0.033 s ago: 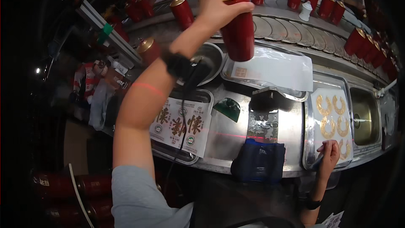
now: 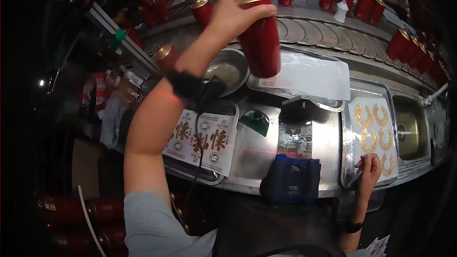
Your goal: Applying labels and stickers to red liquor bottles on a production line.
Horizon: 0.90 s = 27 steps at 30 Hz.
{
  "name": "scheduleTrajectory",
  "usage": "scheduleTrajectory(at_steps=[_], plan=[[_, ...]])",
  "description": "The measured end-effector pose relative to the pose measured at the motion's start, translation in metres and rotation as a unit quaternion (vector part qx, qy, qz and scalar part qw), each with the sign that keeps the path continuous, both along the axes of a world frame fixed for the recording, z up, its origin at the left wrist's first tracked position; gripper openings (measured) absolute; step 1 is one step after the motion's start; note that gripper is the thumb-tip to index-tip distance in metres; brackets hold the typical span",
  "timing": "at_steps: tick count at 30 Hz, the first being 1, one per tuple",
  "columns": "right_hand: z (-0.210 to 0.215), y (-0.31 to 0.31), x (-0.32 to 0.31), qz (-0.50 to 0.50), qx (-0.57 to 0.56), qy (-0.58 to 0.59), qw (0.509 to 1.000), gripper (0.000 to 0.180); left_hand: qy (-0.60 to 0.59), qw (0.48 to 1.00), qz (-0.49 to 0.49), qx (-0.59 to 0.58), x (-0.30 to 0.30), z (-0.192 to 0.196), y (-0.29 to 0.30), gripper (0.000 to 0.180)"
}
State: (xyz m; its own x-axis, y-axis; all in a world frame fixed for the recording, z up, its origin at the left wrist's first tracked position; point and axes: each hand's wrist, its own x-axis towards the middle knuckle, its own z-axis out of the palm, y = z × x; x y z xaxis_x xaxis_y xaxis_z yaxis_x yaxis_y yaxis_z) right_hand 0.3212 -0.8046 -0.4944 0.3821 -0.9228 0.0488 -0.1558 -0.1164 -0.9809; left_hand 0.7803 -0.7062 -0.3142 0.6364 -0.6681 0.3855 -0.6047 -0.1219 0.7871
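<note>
Head view, printed sheet: lying partly beneath our left arm.
Left hand, holding step: we're clamping the red bottle aloft by its shoulder; any shift is probably calling for clearance over the steel bowl and sheeted tray.
Blue cloth: sitting between our hands.
Right hand: we're bunching fingers near the gold-horseshoe sheet; pinching anything? We can't tell.

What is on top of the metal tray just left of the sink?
On the tray lies a white sheet bearing five visible gold horseshoe shapes. The right hand covers its lower-left part; whatever lies beneath hand or sheet cannot be seen.
</note>
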Motion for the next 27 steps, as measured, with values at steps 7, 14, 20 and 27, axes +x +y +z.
scheduleTrajectory(at_steps=[7, 14, 20, 27], plan=[[0.029, 0.033, 0.025, 0.079, 0.040, -0.057, 0.994, 0.022, 0.388, 0.914, -0.019, -0.113, -0.064, 0.011, 0.140, 0.042], [0.042, 0.064, 0.033, 0.158, 0.112, -0.076, 0.978, 0.021, 0.566, 0.797, 0.066, -0.198, -0.079, -0.043, 0.187, 0.044], [0.048, 0.084, 0.031, 0.214, 0.101, -0.053, 0.970, 0.020, 0.606, 0.770, 0.037, -0.194, -0.088, -0.071, 0.185, 0.046], [0.054, 0.081, 0.002, 0.156, 0.205, -0.108, 0.960, 0.027, 0.538, 0.821, 0.027, -0.188, -0.108, -0.087, 0.171, 0.051]])
